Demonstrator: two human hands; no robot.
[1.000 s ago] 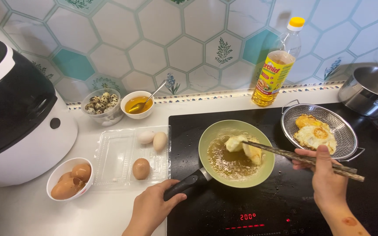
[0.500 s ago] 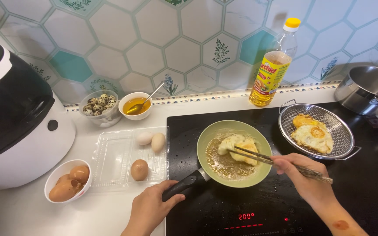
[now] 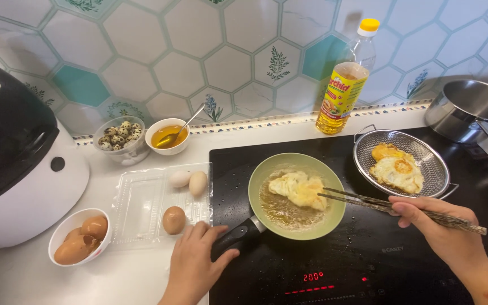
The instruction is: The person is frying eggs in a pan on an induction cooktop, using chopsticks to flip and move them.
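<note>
The left hand was closed around the black handle of the green frying pan, which sat on the black induction cooktop. The right hand pinched a pair of chopsticks, their tips touching the frying egg in the pan's oil.

Two bare hands reach in from the bottom edge. The left hand lies palm down, fingers spread slightly forward, the thumb angled out to the right in a loose grip. The right hand enters from the lower right with its forearm showing, fingers curled inward and the thumb pressed over them in a pinching hold.
</note>
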